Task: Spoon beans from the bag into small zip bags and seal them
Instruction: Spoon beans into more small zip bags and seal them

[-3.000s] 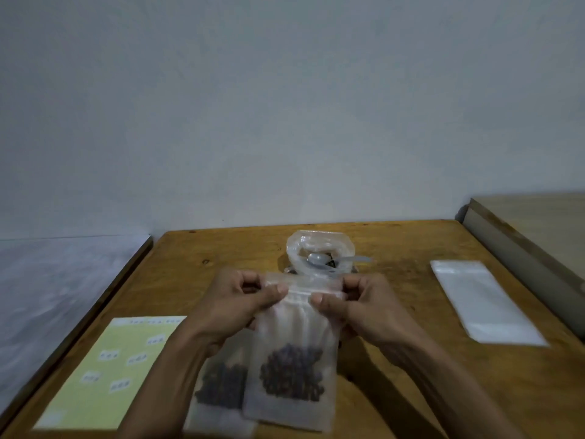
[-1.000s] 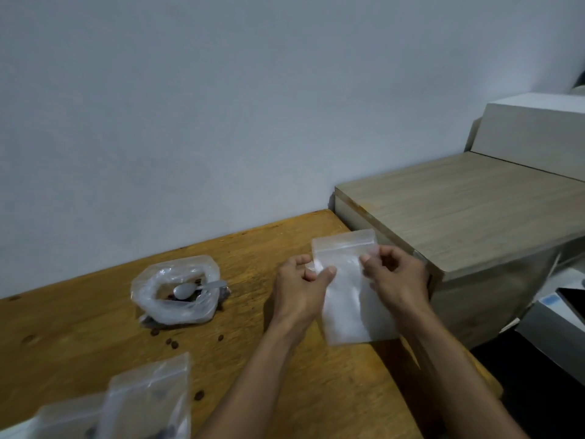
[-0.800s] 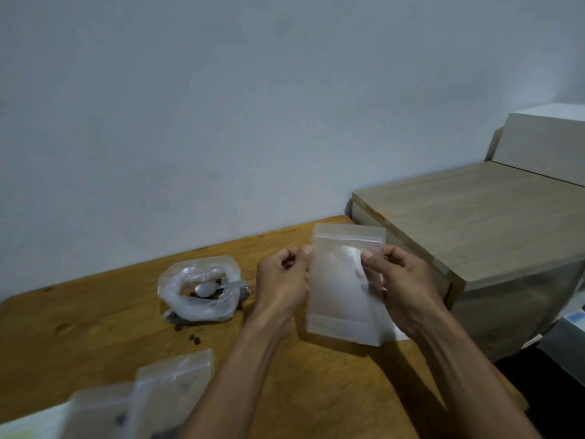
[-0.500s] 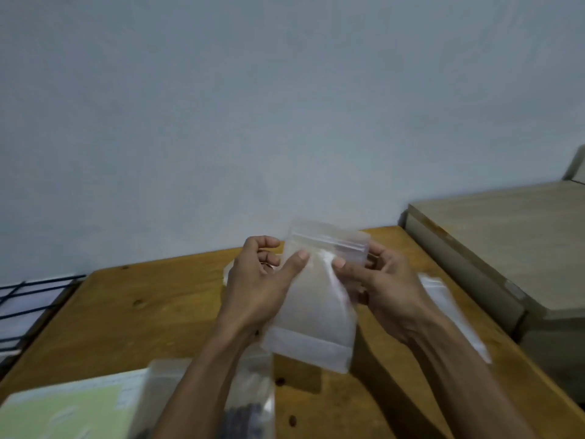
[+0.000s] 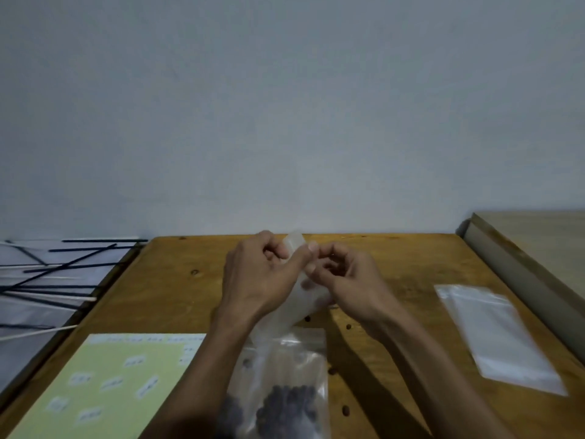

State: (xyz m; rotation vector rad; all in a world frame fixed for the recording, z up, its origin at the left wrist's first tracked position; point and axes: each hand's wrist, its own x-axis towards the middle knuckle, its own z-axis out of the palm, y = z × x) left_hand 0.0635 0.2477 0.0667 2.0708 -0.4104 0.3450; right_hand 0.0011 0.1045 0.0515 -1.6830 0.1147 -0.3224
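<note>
Both hands hold an empty clear small zip bag [image 5: 296, 299] above the middle of the wooden table [image 5: 177, 286]. My left hand [image 5: 258, 277] pinches its top edge from the left and my right hand [image 5: 345, 280] from the right. The bean bag and spoon are hidden behind my hands. Filled zip bags [image 5: 286, 388] with dark beans lie on the table near me, under my left forearm. A few loose beans [image 5: 348, 327] dot the wood.
Spare empty zip bags [image 5: 497, 334] lie flat at the right of the table. A pale green label sheet [image 5: 110, 384] sits at the front left. A lighter wooden unit [image 5: 531, 248] adjoins the right edge. Thin black and pale sticks [image 5: 47, 280] lie left.
The filled bag was set down and an empty zip bag was picked up from the right. Both hands carried it back to the table's middle, and the view swung left.
</note>
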